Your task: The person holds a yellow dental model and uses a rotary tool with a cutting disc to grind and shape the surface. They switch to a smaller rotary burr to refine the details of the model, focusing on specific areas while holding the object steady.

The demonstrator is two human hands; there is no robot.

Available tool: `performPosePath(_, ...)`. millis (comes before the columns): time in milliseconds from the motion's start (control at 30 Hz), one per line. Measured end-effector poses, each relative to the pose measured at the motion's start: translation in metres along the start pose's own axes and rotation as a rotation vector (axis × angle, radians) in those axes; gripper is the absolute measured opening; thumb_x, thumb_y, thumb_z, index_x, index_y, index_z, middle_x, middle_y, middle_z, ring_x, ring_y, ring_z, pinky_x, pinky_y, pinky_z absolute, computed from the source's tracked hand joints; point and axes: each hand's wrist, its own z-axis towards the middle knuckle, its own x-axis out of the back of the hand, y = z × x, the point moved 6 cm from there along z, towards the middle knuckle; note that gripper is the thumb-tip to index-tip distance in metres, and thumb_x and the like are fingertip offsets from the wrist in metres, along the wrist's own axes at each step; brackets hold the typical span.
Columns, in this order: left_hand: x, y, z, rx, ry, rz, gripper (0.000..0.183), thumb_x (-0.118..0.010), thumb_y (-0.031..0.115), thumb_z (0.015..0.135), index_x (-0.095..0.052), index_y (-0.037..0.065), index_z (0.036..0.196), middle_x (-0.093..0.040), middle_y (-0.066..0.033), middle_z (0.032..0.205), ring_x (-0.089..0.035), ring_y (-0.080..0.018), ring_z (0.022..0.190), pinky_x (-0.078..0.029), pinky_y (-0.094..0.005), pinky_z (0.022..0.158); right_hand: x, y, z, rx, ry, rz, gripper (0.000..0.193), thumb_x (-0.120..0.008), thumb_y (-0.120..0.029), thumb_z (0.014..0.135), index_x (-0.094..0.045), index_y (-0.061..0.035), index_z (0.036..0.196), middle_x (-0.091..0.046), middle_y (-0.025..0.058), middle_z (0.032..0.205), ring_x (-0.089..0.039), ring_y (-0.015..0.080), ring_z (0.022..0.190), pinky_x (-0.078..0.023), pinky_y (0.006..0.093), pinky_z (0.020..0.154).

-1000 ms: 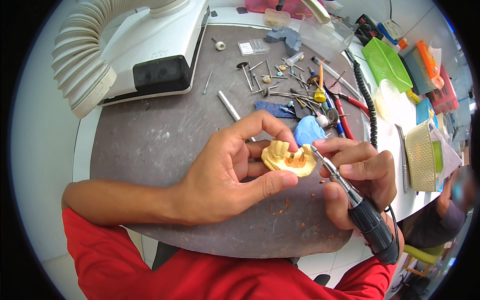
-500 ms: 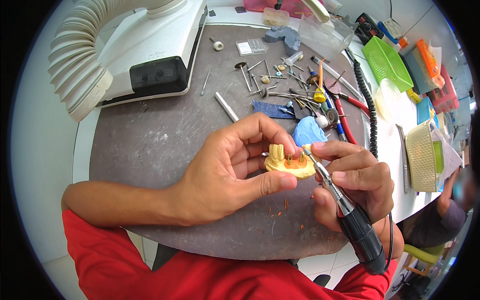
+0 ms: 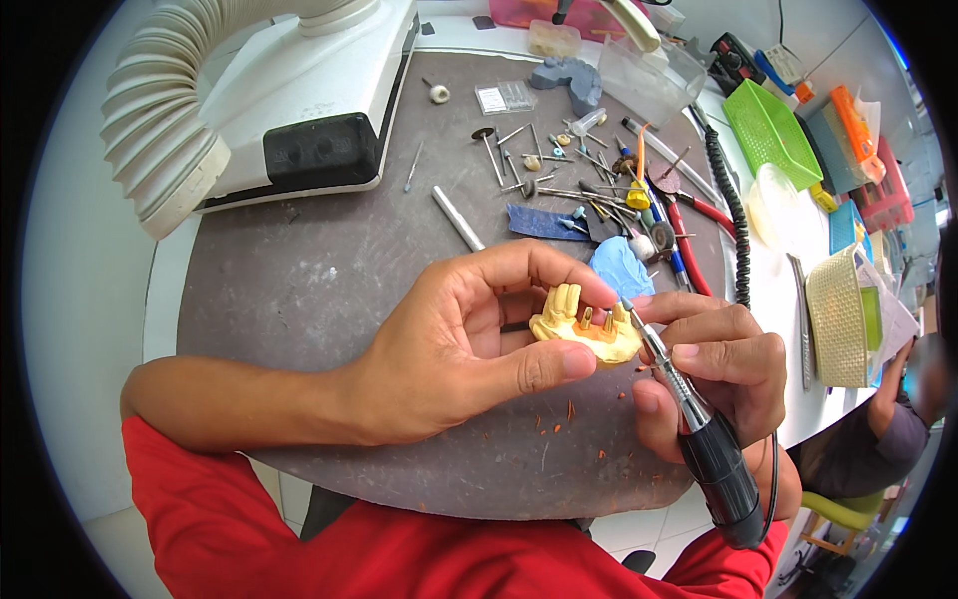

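Observation:
A pale yellow dental model (image 3: 611, 349) with several teeth rests between the thumb and fingers of my left hand (image 3: 439, 339). Two metallic posts stand up from an orange section in its gap. My right hand (image 3: 728, 364) grips a black and silver rotary handpiece (image 3: 720, 479) like a pen. The handpiece slants up and left, its small bluish-grey tip at the model's right end; whether it touches cannot be made out. The left index finger reaches over behind the model, close to the tip. Part of the model's base is hidden by the left thumb.
Loose burs and polishing bits (image 3: 559, 187), red-handled pliers (image 3: 689, 245) and a blue lump (image 3: 621, 268) lie beyond my hands. A white machine with a ribbed hose (image 3: 165, 110) stands far left. Baskets (image 3: 838, 319) line the right side, where another person (image 3: 868, 439) sits. Orange shavings dot the bench.
The model has tilted in my left hand, so less of its orange section shows. Both the model and the handpiece tip have shifted slightly to the right.

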Motion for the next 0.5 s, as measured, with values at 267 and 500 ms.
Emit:
performPosePath(267,0.0044,-0.0057,0.0024,-0.083,0.037,0.011,0.041,-0.062,0.009,0.092,-0.047,0.001,0.129,-0.055,-0.0141,0.125,-0.055,-0.0192,0.117,-0.047,-0.0355,0.102,-0.0016,0.0015,-0.0009,0.009,-0.026,0.029,0.040,-0.079,-0.001,0.071,-0.050,-0.0006,0.098,-0.061,0.0147,0.083,-0.071,0.0356,0.089,-0.058,0.0341,0.064)
performPosePath(500,0.0056,-0.0075,0.0019,0.107,0.065,-0.121,0.038,-0.048,0.018,0.101,-0.045,0.000,0.134,-0.050,-0.0142,0.136,-0.052,-0.0227,0.124,-0.049,-0.0383,0.100,-0.0022,0.0040,-0.0046,-0.043,0.041,0.155,0.038,-0.074,0.004,0.073,-0.050,0.0023,0.102,-0.060,0.0159,0.084,-0.071,0.0321,0.085,-0.059,0.0354,0.070)
